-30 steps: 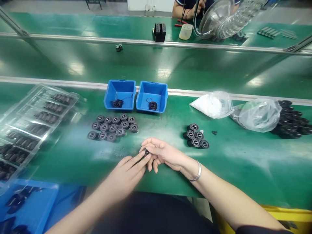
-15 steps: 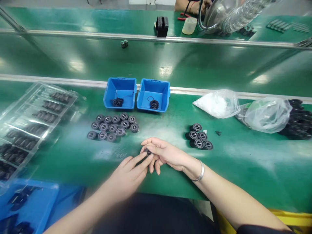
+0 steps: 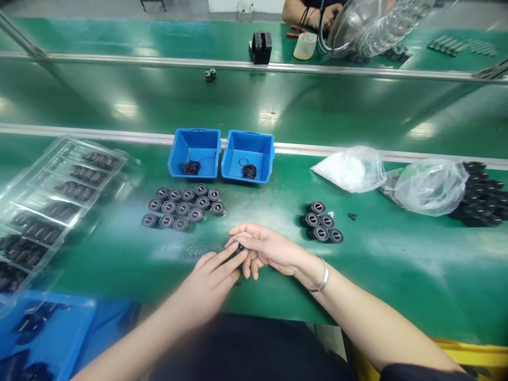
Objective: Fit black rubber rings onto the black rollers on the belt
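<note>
Both hands meet over the near side of the green table. Between their fingers is a small black part [image 3: 240, 247], mostly covered, so its kind cannot be made out. My left hand [image 3: 216, 280] is closed on it from the left, fingertips against the part. From the right, my right hand [image 3: 268, 248], with a silver bangle at the wrist, grips the same part between thumb and fingers. Several round black slotted caps [image 3: 182, 208] stand in rows left of the hands. A smaller group of black cylindrical pieces [image 3: 319, 221] stands to the right.
Two blue bins, a left one [image 3: 173, 165] and a right one [image 3: 267, 169], hold black rings or cords. Plastic bags [image 3: 351, 169] and a black pile [image 3: 482, 196] lie right. A clear compartment tray [image 3: 93, 203] is left. Across the table, another person's hand [image 3: 331, 17] works.
The camera view has shifted slightly. Both hands stay together on the small black part, with the left fingers a little more spread around it.
</note>
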{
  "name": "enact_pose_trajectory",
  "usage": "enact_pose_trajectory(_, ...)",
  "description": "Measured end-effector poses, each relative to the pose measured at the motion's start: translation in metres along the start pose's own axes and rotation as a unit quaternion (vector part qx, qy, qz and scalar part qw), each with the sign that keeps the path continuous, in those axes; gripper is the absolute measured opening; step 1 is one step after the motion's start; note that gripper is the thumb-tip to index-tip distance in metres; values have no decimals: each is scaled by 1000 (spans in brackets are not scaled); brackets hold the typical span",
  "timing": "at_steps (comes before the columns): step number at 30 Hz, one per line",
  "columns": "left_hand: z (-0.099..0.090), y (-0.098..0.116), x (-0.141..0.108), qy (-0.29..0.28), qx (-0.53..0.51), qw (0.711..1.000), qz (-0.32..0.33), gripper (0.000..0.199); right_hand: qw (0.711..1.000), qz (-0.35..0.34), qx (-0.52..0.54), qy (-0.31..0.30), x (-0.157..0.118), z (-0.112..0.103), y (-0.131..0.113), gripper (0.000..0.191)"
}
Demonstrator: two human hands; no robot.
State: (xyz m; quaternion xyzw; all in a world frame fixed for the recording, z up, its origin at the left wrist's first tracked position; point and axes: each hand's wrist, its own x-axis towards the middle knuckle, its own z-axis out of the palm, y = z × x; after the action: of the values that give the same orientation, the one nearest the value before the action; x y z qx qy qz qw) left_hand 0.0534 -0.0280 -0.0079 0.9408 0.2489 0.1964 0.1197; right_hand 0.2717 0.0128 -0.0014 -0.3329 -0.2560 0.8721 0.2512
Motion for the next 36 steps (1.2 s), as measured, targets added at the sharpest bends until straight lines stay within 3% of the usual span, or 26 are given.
enact_pose_trajectory(5,-13,-12,-2,-23,9,999,35,26,1000,12,-19,9,-1,2,-1,25)
enact_pose_trajectory(12,-5,-3,-10,-57,66,995,46,30,1000,-6,-14,7,-2,7,-4,28)
enact_pose_trajectory(19,-11,-7,-14,-81,75,991,75,29,998,-26,-40,36,0,6,5,27)
enact_pose_trajectory(27,5,6,-16,-34,78,996,4,22,999,-28,-31,22,-2,5,1,25)
enact_pose_trajectory(36,-7,2,-21,11,51,998,29,24,999,-29,-35,29,1,4,7,35)
